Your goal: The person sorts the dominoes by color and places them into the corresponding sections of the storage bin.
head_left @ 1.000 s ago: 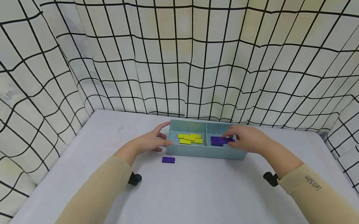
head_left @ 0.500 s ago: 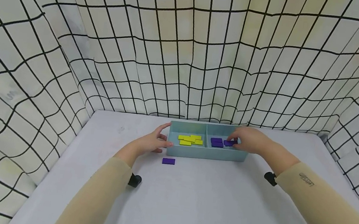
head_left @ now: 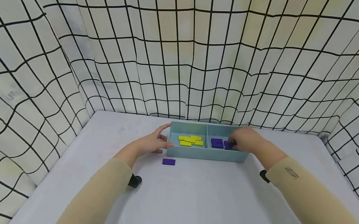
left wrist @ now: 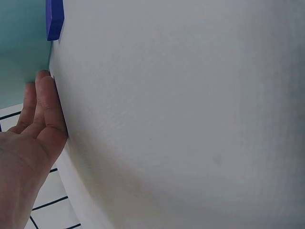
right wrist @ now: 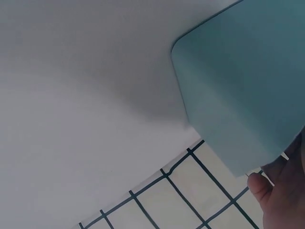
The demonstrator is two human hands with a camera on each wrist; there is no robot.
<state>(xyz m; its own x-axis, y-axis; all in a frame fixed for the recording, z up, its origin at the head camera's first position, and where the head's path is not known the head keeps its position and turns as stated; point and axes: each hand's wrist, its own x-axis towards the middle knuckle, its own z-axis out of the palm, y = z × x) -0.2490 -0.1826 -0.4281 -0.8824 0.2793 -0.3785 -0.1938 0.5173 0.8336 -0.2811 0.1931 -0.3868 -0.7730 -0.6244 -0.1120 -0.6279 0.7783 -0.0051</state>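
Observation:
A pale blue box [head_left: 208,154] with two compartments stands at the back of the table. Yellow blocks [head_left: 187,140] lie flat and overlapping in its left compartment. My left hand [head_left: 149,141] spans the box's left end, its thumb at the front corner and fingers along the side. In the right compartment my right hand [head_left: 246,139] pinches a purple block [head_left: 232,144], tilted up on its edge and partly hidden by the fingers. More purple blocks [head_left: 217,143] lie flat beside it, close to the divider. One purple block [head_left: 169,162] is on the table before the box's left end.
The white table [head_left: 201,204] extends in front of the box. A black-lined net [head_left: 205,66] over a pale backing rises behind the table and on both sides. Black wrist straps [head_left: 135,181] show at both sleeves.
My right hand has moved slightly right, away from the stacked purple blocks, and has tipped one up from lying flat. The left hand and the box stay put.

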